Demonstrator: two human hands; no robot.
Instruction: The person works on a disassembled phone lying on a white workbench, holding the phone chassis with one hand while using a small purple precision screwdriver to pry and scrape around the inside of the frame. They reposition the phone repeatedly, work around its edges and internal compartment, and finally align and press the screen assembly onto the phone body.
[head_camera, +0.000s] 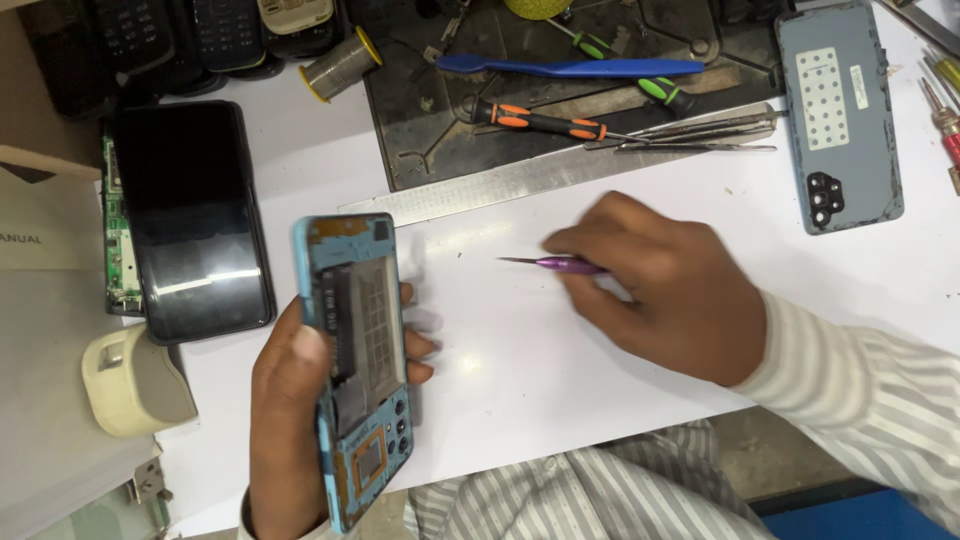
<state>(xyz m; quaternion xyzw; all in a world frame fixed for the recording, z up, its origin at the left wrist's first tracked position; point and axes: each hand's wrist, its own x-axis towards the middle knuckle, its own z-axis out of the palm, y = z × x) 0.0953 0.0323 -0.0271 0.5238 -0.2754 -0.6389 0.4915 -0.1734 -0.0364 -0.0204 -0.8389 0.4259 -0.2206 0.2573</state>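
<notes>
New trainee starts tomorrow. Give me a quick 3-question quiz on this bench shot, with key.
1. True or false: the left hand holds the opened blue phone up off the white table.
2. What does the right hand hold? A) purple-handled screwdriver B) blue plastic pry tool C) metal tweezers
3. Where does the removed grey-blue back cover lie, and which side is up?

Key:
1. True.
2. A.
3. On the table at far right, beyond the right hand, inner side up, camera cut-out toward the person.
</notes>
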